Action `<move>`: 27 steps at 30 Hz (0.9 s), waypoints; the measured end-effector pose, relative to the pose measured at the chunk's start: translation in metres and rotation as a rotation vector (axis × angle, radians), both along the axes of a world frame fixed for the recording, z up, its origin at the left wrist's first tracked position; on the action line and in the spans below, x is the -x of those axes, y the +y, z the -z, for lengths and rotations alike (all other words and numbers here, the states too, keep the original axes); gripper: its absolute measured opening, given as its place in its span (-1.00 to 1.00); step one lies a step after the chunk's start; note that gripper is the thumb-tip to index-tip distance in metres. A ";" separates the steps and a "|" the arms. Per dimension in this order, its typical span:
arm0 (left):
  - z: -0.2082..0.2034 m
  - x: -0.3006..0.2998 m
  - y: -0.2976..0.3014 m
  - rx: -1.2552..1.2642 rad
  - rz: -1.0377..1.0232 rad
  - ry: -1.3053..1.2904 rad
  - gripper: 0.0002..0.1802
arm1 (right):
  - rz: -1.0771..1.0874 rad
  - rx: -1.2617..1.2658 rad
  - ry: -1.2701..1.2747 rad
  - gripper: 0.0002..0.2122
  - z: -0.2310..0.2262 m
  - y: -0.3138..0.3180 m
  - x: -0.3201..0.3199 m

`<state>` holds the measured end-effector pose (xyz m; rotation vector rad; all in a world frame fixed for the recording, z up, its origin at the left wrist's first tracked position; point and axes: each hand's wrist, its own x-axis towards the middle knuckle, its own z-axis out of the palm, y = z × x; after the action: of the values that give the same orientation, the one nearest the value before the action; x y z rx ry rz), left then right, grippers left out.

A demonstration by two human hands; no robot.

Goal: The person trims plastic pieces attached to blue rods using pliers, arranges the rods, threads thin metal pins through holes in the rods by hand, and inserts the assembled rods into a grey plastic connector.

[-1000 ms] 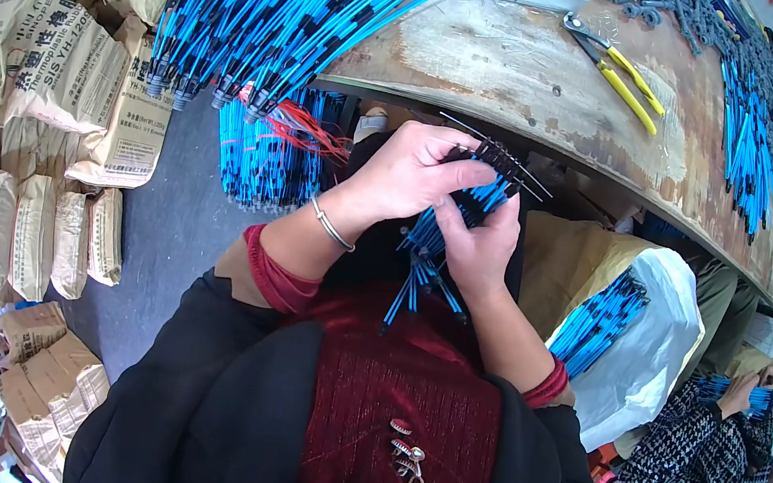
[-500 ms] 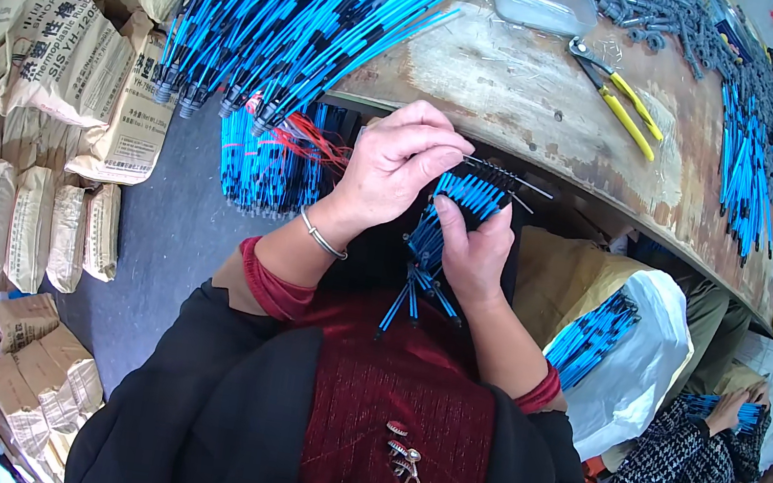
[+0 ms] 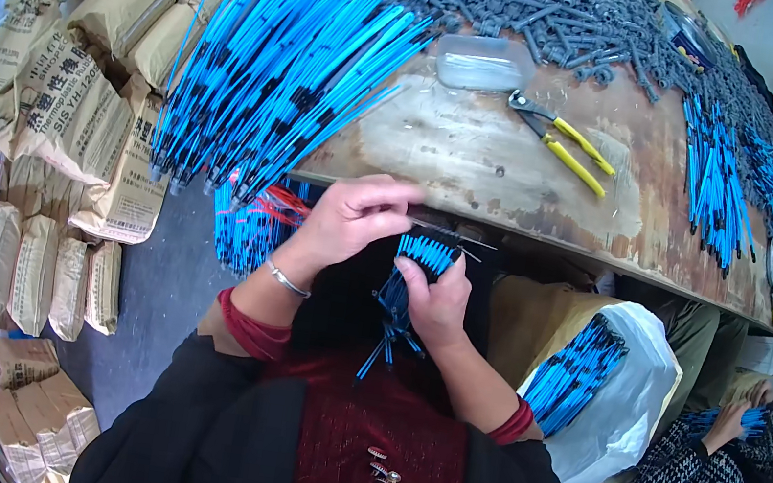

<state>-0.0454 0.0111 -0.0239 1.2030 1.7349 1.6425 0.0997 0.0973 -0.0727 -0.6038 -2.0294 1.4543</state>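
A bundle of thin blue rods with black ends (image 3: 425, 252) is gripped in my right hand (image 3: 440, 301), its thumb laid across the rods. Several more rods fan out loosely below that hand. Along the top of the bundle, a thin metal wire (image 3: 475, 242) runs through or along the black ends, with two bare tips sticking out to the right. My left hand (image 3: 350, 222) is at the wire's left end, thumb and fingers pinched there; the fingertips are partly smeared by motion.
On the wooden table (image 3: 477, 160) lie yellow-handled pliers (image 3: 567, 148), a clear plastic box (image 3: 483, 65), grey plastic fittings (image 3: 537, 11) and blue rods (image 3: 281, 78). A white-lined sack (image 3: 623, 423) holds more rods. Paper sacks (image 3: 76, 129) stand left. Another person's hand (image 3: 726, 425) handles rods at right.
The table and its contents appear lower and further left in the picture. Both hands keep their places at the bundle. My left fingers are blurred by movement near the wire's end.
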 end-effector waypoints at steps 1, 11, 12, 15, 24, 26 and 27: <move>-0.006 0.004 0.004 -0.002 0.003 0.011 -0.68 | -0.003 0.006 -0.007 -0.68 0.001 0.002 0.000; -0.105 0.107 0.183 0.450 -0.319 0.804 -0.64 | -0.060 0.020 0.043 -0.68 0.003 0.014 0.005; -0.094 0.123 0.210 0.645 -0.331 0.958 -0.64 | -0.051 0.020 0.041 -0.68 0.003 0.016 0.006; -0.076 0.140 0.244 0.798 -0.405 0.958 -0.62 | -0.067 0.042 0.049 -0.68 0.001 0.020 0.008; -0.071 0.149 0.263 0.909 -0.354 0.901 -0.60 | -0.079 0.043 0.033 -0.69 -0.002 0.022 0.008; -0.086 0.150 0.252 0.839 -0.297 0.898 -0.56 | -0.079 0.047 0.040 -0.69 -0.002 0.021 0.006; -0.089 0.149 0.239 0.850 -0.307 0.898 -0.56 | -0.084 0.052 0.044 -0.69 -0.003 0.019 0.006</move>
<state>-0.1941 0.2505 0.0653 1.3119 2.8234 0.2482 0.0934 0.1162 -0.0698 -0.5086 -2.0095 1.5594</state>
